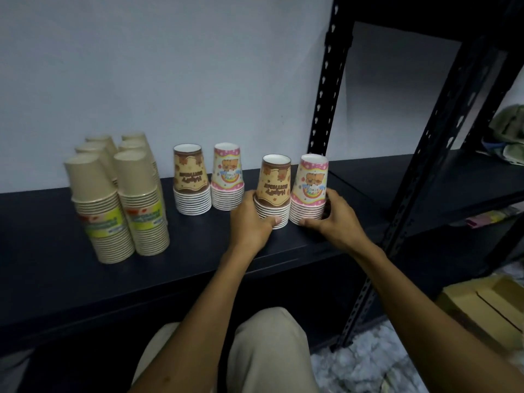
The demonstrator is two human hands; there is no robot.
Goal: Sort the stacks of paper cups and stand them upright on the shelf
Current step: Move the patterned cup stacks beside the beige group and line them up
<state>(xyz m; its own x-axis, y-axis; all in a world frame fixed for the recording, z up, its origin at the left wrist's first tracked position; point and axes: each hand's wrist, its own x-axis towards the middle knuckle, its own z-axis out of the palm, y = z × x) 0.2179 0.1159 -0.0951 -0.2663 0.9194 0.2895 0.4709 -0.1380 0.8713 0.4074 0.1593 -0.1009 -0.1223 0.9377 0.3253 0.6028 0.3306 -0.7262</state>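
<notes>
Hands grip brown stack (272,191), pink stack (309,191), rims down.

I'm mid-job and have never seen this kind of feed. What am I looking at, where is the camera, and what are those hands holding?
There is no machine here: a person works with bare hands. The one picture comes from a camera worn on the head, looking forward and down, so the arms reach in from below.

The dark shelf carries stacks of paper cups, all standing mouth down. At the left are plain brown stacks; in the middle stand a brown birthday stack and a pink birthday stack.

The left hand has its grip on a second brown birthday stack; the right hand holds a second pink stack. Both stacks stand on the shelf, side by side.
</notes>
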